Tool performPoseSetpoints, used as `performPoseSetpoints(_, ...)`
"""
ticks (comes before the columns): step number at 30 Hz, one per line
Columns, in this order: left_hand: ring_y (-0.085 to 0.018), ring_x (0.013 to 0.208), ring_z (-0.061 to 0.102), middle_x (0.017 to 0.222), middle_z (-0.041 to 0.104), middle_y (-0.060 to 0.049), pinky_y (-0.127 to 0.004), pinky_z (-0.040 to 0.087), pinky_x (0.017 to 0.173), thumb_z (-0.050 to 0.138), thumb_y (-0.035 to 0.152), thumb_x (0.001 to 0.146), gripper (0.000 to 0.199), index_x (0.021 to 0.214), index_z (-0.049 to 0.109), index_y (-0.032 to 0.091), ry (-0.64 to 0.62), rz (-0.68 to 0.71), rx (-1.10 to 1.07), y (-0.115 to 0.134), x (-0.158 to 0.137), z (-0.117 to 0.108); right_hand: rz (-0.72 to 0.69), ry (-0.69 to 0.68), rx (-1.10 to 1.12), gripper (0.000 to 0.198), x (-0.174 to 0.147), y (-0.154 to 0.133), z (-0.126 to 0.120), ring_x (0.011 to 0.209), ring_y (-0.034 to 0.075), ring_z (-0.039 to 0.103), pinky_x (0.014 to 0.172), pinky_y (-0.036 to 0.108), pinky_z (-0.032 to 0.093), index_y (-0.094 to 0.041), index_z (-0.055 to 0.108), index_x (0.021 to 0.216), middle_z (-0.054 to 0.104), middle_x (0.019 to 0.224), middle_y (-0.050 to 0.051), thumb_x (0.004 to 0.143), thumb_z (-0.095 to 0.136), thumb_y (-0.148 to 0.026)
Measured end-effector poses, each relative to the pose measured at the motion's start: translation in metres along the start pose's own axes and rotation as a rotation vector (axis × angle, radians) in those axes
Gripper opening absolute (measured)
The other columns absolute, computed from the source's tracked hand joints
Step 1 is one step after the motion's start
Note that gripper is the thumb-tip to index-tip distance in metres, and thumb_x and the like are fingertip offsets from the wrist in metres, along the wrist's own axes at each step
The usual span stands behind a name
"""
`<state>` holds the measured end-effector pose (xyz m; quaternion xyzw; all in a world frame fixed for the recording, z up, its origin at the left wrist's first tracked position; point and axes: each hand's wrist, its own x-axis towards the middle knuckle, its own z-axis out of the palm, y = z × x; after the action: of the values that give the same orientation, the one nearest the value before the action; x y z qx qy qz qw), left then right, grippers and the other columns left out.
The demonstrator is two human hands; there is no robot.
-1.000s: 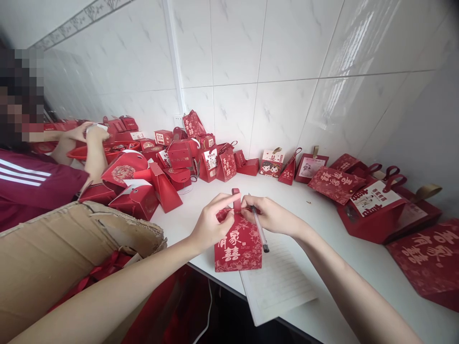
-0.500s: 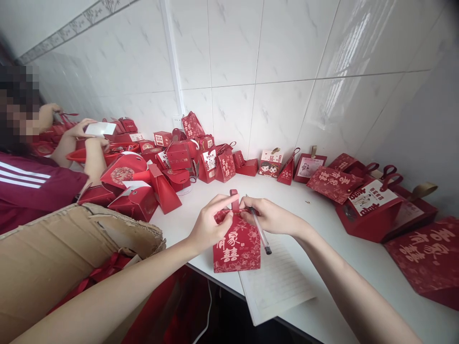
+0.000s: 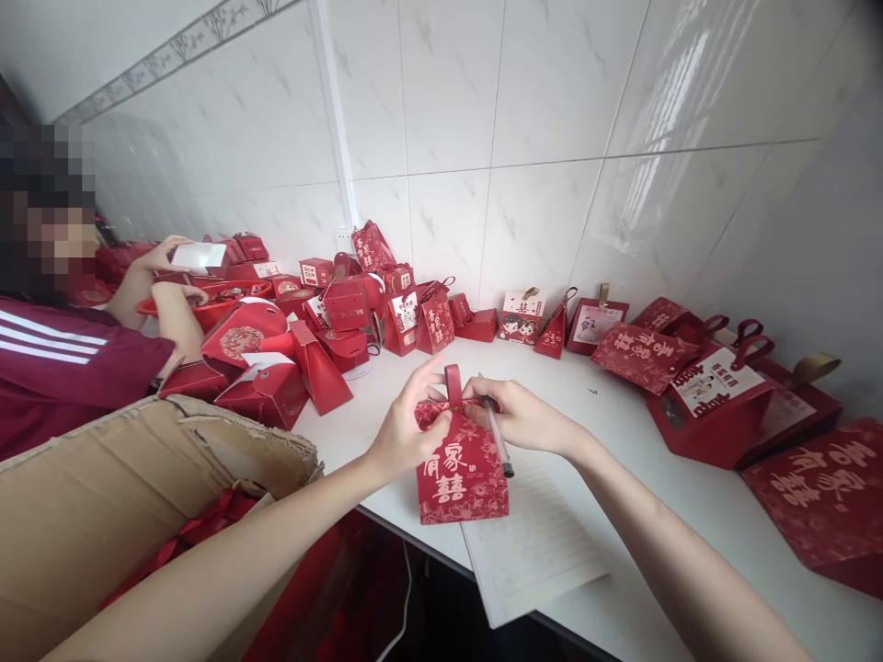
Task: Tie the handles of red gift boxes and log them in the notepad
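A red gift box (image 3: 464,492) with pale printed characters and a ribbon loop (image 3: 452,384) on top stands upright at the table's front edge. My left hand (image 3: 408,421) grips its upper left side, thumb on the front face and index finger raised beside the loop. With its fingertips, my right hand (image 3: 507,412) pinches the top edge right of the loop. A pen (image 3: 498,439) is also tucked in that hand, pointing down along the box's right side. Under and right of the box lies a lined notebook (image 3: 534,542), partly covered.
Several red gift boxes (image 3: 597,324) line the wall, with more at right and a heap (image 3: 349,303) at left. A cardboard carton (image 3: 89,496) stands at front left. Beyond it, a co-worker in a maroon sleeve (image 3: 75,363) handles a box (image 3: 200,256) beside a red basket (image 3: 231,292).
The gift box has shifted slightly right and tilted a little between my hands. My left index finger has lifted away from the ribbon loop, which now shows more fully.
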<state>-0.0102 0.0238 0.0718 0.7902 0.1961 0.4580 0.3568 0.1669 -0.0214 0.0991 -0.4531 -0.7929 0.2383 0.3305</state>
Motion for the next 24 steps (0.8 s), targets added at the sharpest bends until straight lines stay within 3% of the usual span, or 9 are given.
performPoseSetpoints(3, -0.014, 0.083, 0.057, 0.110, 0.054, -0.006, -0.031, 0.048, 0.076, 0.055, 0.017, 0.077, 0.065, 0.133, 0.023, 0.026, 0.002, -0.149, -0.169, 0.000, 0.002, -0.003, 0.017, 0.068, 0.011, 0.010, 0.000, -0.001, -0.005, 0.058, 0.011, 0.045, 0.056, 0.023, 0.036, -0.016, 0.053, 0.079, 0.053, 0.069, -0.001, 0.084, 0.045, -0.019)
performPoseSetpoints(8, -0.019, 0.086, 0.060, 0.098, 0.063, -0.007, -0.031, 0.048, 0.075, 0.064, 0.029, 0.074, 0.035, 0.104, 0.053, 0.016, -0.251, -0.421, -0.251, 0.012, 0.007, -0.013, -0.013, 0.344, 0.056, 0.016, 0.000, -0.002, -0.019, 0.063, 0.013, 0.048, 0.058, 0.024, 0.039, -0.016, 0.056, 0.081, 0.056, 0.075, 0.001, 0.084, 0.050, -0.031)
performPoseSetpoints(10, -0.019, 0.085, 0.062, 0.097, 0.066, -0.007, -0.030, 0.049, 0.074, 0.066, 0.030, 0.072, 0.030, 0.097, 0.058, 0.015, -0.280, -0.485, -0.290, 0.019, 0.009, -0.018, 0.005, 0.409, 0.103, 0.023, -0.001, -0.006, -0.023, 0.066, 0.015, 0.051, 0.059, 0.025, 0.041, -0.016, 0.057, 0.085, 0.058, 0.080, 0.004, 0.085, 0.049, -0.037)
performPoseSetpoints(12, -0.018, 0.079, 0.063, 0.092, 0.067, -0.007, -0.029, 0.049, 0.071, 0.066, 0.031, 0.072, 0.028, 0.094, 0.061, 0.015, -0.182, -0.585, -0.394, 0.028, 0.011, -0.025, 0.048, 0.450, 0.201, 0.031, -0.002, -0.011, -0.025, 0.072, 0.017, 0.055, 0.061, 0.027, 0.045, -0.015, 0.056, 0.096, 0.059, 0.084, 0.006, 0.087, 0.046, -0.043)
performPoseSetpoints(15, -0.014, 0.066, 0.063, 0.077, 0.068, -0.003, -0.025, 0.050, 0.063, 0.062, 0.030, 0.074, 0.018, 0.084, 0.061, 0.015, 0.137, -0.780, -0.697, 0.040, 0.013, -0.036, 0.123, 0.504, 0.324, 0.039, -0.003, -0.011, -0.026, 0.081, 0.020, 0.059, 0.066, 0.030, 0.050, -0.014, 0.048, 0.109, 0.061, 0.090, 0.010, 0.088, 0.044, -0.047)
performPoseSetpoints(17, -0.011, 0.054, 0.060, 0.061, 0.064, 0.001, -0.023, 0.049, 0.055, 0.059, 0.027, 0.075, 0.012, 0.071, 0.057, 0.016, 0.340, -0.869, -0.864, 0.049, 0.011, -0.046, 0.188, 0.457, 0.282, 0.036, -0.004, -0.004, -0.027, 0.082, 0.021, 0.060, 0.066, 0.031, 0.051, -0.014, 0.048, 0.106, 0.062, 0.088, 0.011, 0.087, 0.046, -0.044)
performPoseSetpoints(19, -0.011, 0.047, 0.057, 0.050, 0.058, 0.002, -0.022, 0.047, 0.048, 0.056, 0.026, 0.075, 0.016, 0.062, 0.051, 0.016, 0.453, -0.920, -0.915, 0.058, 0.007, -0.054, 0.239, 0.301, 0.134, 0.028, -0.003, 0.009, -0.026, 0.077, 0.021, 0.061, 0.064, 0.031, 0.050, -0.014, 0.052, 0.099, 0.063, 0.083, 0.010, 0.085, 0.050, -0.038)
performPoseSetpoints(24, -0.012, 0.043, 0.055, 0.045, 0.054, 0.002, -0.021, 0.045, 0.043, 0.056, 0.029, 0.072, 0.020, 0.058, 0.049, 0.016, 0.538, -0.967, -0.885, 0.073, -0.017, -0.070, 0.257, -0.103, -0.257, 0.008, -0.007, 0.038, -0.011, 0.061, 0.022, 0.061, 0.054, 0.033, 0.047, -0.020, 0.061, 0.072, 0.063, 0.068, 0.007, 0.075, 0.056, -0.025)
